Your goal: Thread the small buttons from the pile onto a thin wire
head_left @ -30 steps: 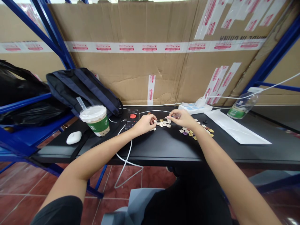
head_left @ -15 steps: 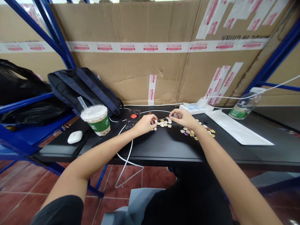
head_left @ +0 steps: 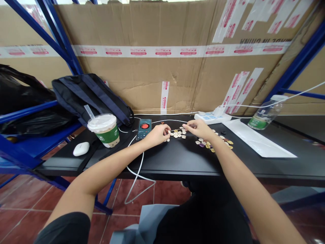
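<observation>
My left hand (head_left: 157,135) is closed in a pinch, with a small pale button-like piece at its fingertips. A thin dark strand, thread or needle, (head_left: 176,129) runs between my two hands. My right hand (head_left: 199,129) pinches its right end between thumb and forefinger. Below the strand, between the hands, lies a loose group of cream button-like pieces (head_left: 179,134). Another pile of pieces (head_left: 208,145) in cream, yellow, brown and purple spreads under and beside my right wrist, which partly hides it.
A phone (head_left: 144,129) lies left of my left hand. Farther left stand a lidded drink cup (head_left: 108,132), a white earbud case (head_left: 81,148) and a backpack (head_left: 93,96). To the right are a power strip (head_left: 212,117), a white packet (head_left: 259,139) and a bottle (head_left: 265,113).
My right hand has shifted slightly left and its finger pose differs a little. My left hand stays in place. The phone screen has turned from dark to a brighter picture.
</observation>
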Tool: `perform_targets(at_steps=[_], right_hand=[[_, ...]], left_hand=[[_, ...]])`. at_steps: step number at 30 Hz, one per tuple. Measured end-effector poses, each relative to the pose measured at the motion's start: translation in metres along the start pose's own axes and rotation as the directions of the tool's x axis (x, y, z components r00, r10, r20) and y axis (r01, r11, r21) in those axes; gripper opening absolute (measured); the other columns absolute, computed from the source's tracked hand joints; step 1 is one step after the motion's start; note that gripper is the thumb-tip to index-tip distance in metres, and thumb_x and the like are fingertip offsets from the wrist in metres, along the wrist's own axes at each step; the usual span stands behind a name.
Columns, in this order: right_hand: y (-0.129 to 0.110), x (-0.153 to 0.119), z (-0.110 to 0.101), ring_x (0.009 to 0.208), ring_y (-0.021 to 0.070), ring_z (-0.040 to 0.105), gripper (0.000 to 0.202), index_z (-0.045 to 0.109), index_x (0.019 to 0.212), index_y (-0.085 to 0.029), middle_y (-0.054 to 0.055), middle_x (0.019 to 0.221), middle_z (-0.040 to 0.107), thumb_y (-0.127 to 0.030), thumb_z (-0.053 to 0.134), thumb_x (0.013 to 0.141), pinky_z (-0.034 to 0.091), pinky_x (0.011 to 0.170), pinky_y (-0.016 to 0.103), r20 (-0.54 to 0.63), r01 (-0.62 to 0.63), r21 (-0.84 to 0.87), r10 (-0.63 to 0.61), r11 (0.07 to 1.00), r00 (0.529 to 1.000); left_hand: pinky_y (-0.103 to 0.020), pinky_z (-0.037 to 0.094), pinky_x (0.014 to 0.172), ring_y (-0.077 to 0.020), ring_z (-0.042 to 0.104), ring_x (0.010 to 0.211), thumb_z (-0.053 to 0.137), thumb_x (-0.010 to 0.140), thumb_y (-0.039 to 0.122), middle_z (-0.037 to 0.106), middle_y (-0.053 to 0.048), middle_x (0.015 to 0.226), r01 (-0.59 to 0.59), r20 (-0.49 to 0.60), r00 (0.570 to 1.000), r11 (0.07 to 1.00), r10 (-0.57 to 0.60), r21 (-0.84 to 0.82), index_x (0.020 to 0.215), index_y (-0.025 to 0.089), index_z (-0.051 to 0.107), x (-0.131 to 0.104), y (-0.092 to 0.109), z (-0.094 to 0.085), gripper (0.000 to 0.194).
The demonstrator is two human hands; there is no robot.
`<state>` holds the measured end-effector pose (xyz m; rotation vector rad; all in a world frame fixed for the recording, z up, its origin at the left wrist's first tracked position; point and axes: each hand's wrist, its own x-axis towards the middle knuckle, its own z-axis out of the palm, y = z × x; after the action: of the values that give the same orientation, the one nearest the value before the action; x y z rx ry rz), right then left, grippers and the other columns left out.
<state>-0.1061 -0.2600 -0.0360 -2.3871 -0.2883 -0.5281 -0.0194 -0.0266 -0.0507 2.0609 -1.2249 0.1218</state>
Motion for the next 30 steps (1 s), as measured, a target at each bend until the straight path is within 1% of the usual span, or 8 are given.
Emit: perform_targets(at_steps=[5,8,12,16,19,21,26,30], right_hand=[[0.0042,-0.0002,0.0022,0.060,0.0157,0.054,0.039,0.067,0.082,-0.017,0.004,0.068,0.064,-0.056,0.063,0.084,0.044,0.059,0.030,-0.031,0.019,0.039,-0.017,0.999,0.999],[0.0048,0.0002,0.0037,0.059,0.0139,0.049,0.036,0.066,0.085,-0.017,0.003,0.068,0.059,-0.053,0.066,0.082,0.043,0.056,0.029,-0.070,0.049,0.044,-0.046,0.998,0.996],[0.0036,0.0008,0.0039,0.063,0.0155,0.054,0.037,0.067,0.087,-0.017,0.006,0.076,0.064,-0.054,0.068,0.080,0.045,0.058,0.030,-0.115,0.059,0.057,-0.052,0.997,0.992],[0.0008,0.0006,0.0020,0.065,0.0177,0.057,0.044,0.068,0.080,-0.017,0.007,0.074,0.068,-0.060,0.060,0.086,0.046,0.062,0.032,-0.069,0.021,0.042,-0.018,0.999,0.997],[-0.0018,-0.0001,0.0007,0.064,0.0175,0.056,0.053,0.065,0.067,-0.018,0.006,0.068,0.066,-0.064,0.053,0.090,0.045,0.065,0.033,-0.050,0.017,-0.010,-0.018,1.000,0.999],[-0.0024,-0.0005,0.0006,0.063,0.0170,0.055,0.055,0.063,0.064,-0.018,0.005,0.065,0.065,-0.065,0.052,0.091,0.045,0.066,0.033,-0.046,0.014,-0.021,-0.015,1.000,0.999],[0.0025,0.0002,0.0031,0.060,0.0157,0.053,0.043,0.066,0.081,-0.018,0.005,0.071,0.065,-0.061,0.062,0.085,0.043,0.058,0.030,-0.094,0.030,0.051,-0.025,0.998,0.995],[0.0045,0.0021,0.0039,0.061,0.0157,0.052,0.043,0.066,0.088,-0.019,0.005,0.074,0.064,-0.061,0.066,0.081,0.044,0.058,0.031,-0.170,0.078,0.023,-0.073,0.997,0.983]], left_hand=[[-0.023,0.050,0.064,-0.0132,0.064,0.066,0.064,0.081,0.016,0.067,-0.001,0.073,0.004,0.003,1.000,1.000,-0.004,0.012,0.093,0.014,0.066,0.0003,-0.0011,-0.0004,0.013],[-0.022,0.049,0.063,-0.0126,0.063,0.065,0.064,0.082,0.016,0.068,-0.002,0.074,-0.009,-0.003,1.000,1.000,0.009,0.016,0.093,0.014,0.066,0.0004,-0.0015,-0.0003,0.012],[-0.022,0.049,0.063,-0.0126,0.062,0.065,0.064,0.082,0.016,0.068,-0.002,0.075,-0.015,-0.005,1.000,1.000,0.015,0.024,0.094,0.014,0.067,0.0003,-0.0006,-0.0002,0.013],[-0.023,0.049,0.065,-0.0131,0.063,0.066,0.064,0.082,0.016,0.067,-0.001,0.074,-0.017,-0.010,1.000,0.999,0.017,0.038,0.093,0.014,0.067,0.0006,-0.0007,-0.0008,0.012],[-0.023,0.049,0.065,-0.0134,0.064,0.067,0.064,0.081,0.017,0.067,-0.001,0.075,-0.026,-0.009,1.000,0.999,0.026,0.044,0.093,0.014,0.067,0.0008,-0.0018,-0.0011,0.012],[-0.024,0.049,0.066,-0.0137,0.064,0.068,0.064,0.081,0.017,0.067,-0.001,0.075,-0.028,-0.004,1.000,0.999,0.028,0.046,0.093,0.014,0.067,0.0007,-0.0024,-0.0012,0.013],[-0.024,0.049,0.066,-0.0140,0.065,0.068,0.063,0.081,0.016,0.067,-0.001,0.074,-0.022,0.007,1.000,0.999,0.022,0.029,0.094,0.015,0.066,0.0005,-0.0021,-0.0012,0.013],[-0.023,0.049,0.065,-0.0137,0.064,0.067,0.064,0.081,0.016,0.067,-0.001,0.074,-0.026,0.010,1.000,0.999,0.026,0.035,0.094,0.015,0.066,0.0007,-0.0011,-0.0020,0.013]])
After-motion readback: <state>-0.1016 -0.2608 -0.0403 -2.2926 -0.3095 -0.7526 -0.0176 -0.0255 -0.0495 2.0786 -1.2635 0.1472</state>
